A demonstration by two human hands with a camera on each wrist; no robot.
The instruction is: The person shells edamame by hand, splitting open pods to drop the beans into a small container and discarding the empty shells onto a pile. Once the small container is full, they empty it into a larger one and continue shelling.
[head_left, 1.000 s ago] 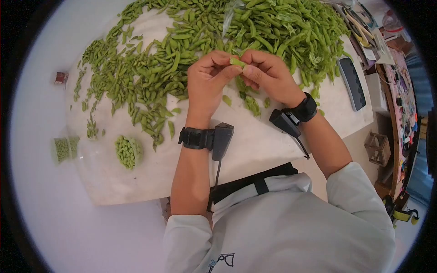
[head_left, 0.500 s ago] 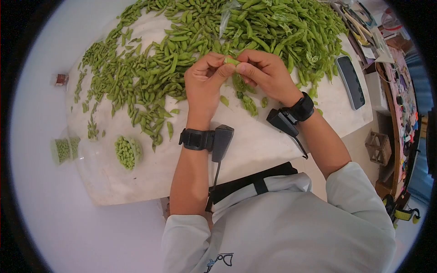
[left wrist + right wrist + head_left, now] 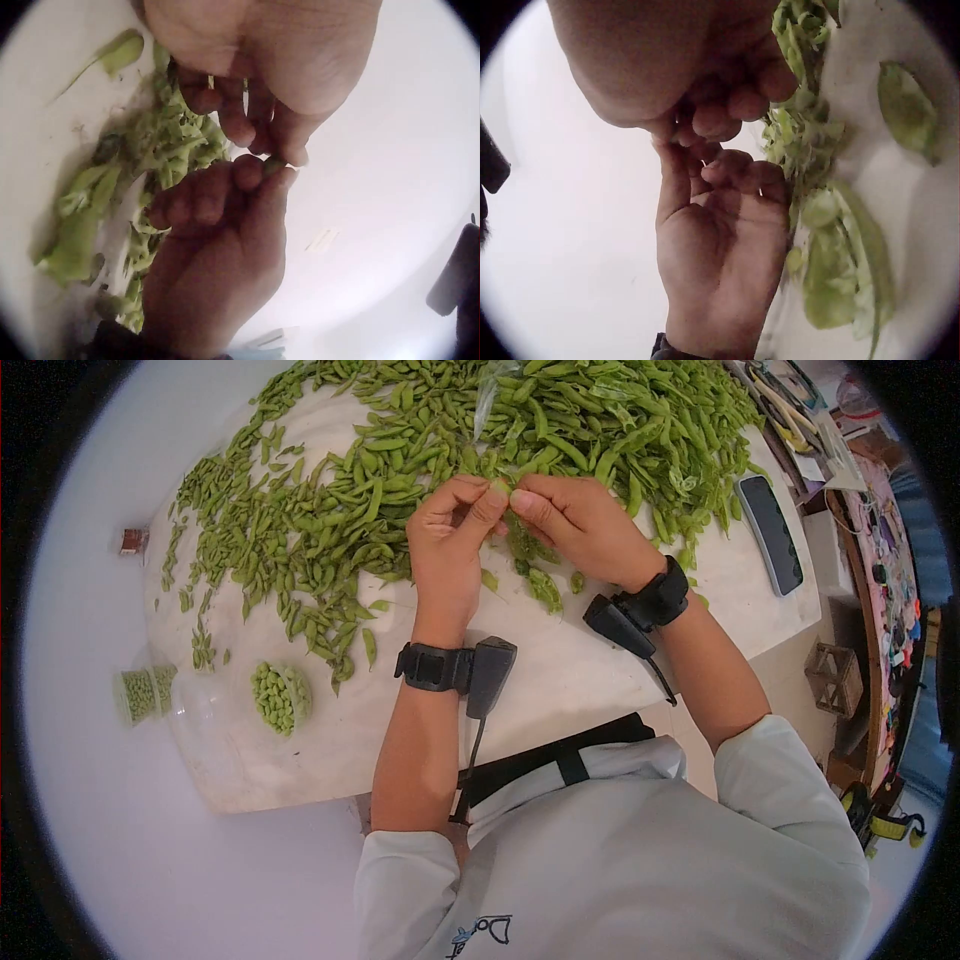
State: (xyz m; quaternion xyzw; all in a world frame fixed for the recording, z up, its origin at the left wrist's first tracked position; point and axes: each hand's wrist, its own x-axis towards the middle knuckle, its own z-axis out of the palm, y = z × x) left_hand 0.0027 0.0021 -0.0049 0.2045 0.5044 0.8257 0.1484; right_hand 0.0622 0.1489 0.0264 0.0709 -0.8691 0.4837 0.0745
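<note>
A green soybean pod [image 3: 500,487] is held between my two hands over the table. My left hand [image 3: 447,550] pinches it between thumb and forefinger. From the other side my right hand [image 3: 590,532] pinches it too, thumb against curled forefinger, the tips of both hands meeting. Only a sliver of the pod [image 3: 272,163] shows in the left wrist view; fingers hide most of it. Below the hands lie split pods [image 3: 840,262] and a loose pod piece [image 3: 907,111]. A clear tub of shelled beans [image 3: 280,698] stands to the left.
A wide heap of pods [image 3: 330,510] spreads over the pale table [image 3: 560,670], with a bigger pile [image 3: 640,430] behind my right hand. A clear plastic strip [image 3: 486,402] lies between them. At the right are a phone [image 3: 770,535] and tools [image 3: 785,415].
Both hands stay nearly in place, with fingertips drawn closer together. The right thumb has shifted along the pod, and less of the pod shows between the fingers.
</note>
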